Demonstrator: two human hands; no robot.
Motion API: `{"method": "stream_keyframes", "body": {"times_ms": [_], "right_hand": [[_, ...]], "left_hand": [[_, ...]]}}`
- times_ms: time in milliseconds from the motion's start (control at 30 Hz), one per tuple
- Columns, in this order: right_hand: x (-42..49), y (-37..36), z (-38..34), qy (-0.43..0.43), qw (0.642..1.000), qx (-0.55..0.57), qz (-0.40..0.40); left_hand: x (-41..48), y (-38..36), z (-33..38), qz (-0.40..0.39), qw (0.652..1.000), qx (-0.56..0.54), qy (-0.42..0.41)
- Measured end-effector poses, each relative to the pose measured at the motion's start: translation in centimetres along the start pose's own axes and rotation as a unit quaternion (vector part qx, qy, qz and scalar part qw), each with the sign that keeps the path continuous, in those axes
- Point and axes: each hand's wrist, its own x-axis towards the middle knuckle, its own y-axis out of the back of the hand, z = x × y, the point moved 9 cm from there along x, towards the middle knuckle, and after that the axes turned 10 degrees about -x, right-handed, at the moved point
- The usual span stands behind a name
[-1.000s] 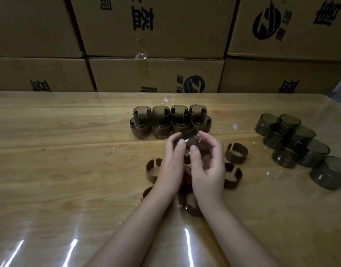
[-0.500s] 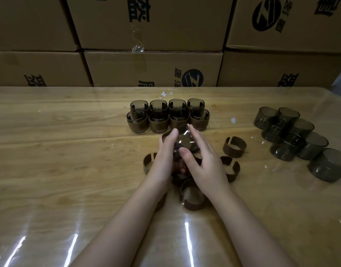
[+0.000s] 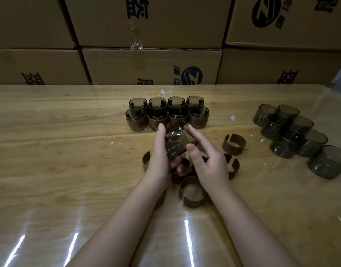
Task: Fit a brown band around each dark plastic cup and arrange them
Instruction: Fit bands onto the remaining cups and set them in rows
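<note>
My left hand (image 3: 161,158) grips a dark see-through cup (image 3: 175,144), held tilted just above the table. My right hand (image 3: 209,164) pinches a brown band (image 3: 192,134) at the cup's far right side between thumb and index finger. Most of that band is hidden behind the cup and fingers. Two rows of banded cups (image 3: 166,115) stand just beyond my hands. Loose open bands lie around my wrists: a band to the right (image 3: 234,144), a band in front (image 3: 192,194), and a band on the left (image 3: 146,160), partly covered by my left hand.
A cluster of several bare dark cups (image 3: 292,134) sits at the right of the wooden table (image 3: 60,151), which has a shiny clear cover. Stacked cardboard boxes (image 3: 152,66) form a wall along the far edge.
Both hands have lifted the cup and tilted it toward the banded rows. My right fingers have spread and shifted to the cup's right side.
</note>
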Motion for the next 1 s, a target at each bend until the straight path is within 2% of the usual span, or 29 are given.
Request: {"method": "stream_keyframes", "body": {"times_ms": [267, 400, 700, 867, 1000], "right_hand": [[0.1, 0.2, 0.6, -0.024, 0.999, 0.008, 0.031], [0.4, 0.1, 0.4, -0.028, 0.999, 0.042, 0.019], [0.5, 0.9, -0.4, -0.027, 0.995, 0.086, 0.052], [0.3, -0.2, -1.5, -0.004, 0.995, 0.096, 0.002], [0.2, -0.7, -2.0, 0.005, 0.993, 0.115, -0.023]], "left_hand": [[0.3, -0.3, 0.3, -0.003, 1.0, -0.02, -0.013], [0.4, 0.2, 0.4, 0.024, 1.0, 0.004, -0.016], [0.9, 1.7, -0.3, 0.066, 0.996, 0.051, -0.025], [1.3, 1.8, -0.7, 0.058, 0.997, 0.047, -0.012], [1.2, 1.9, -0.3, 0.057, 0.989, 0.13, -0.035]]}}
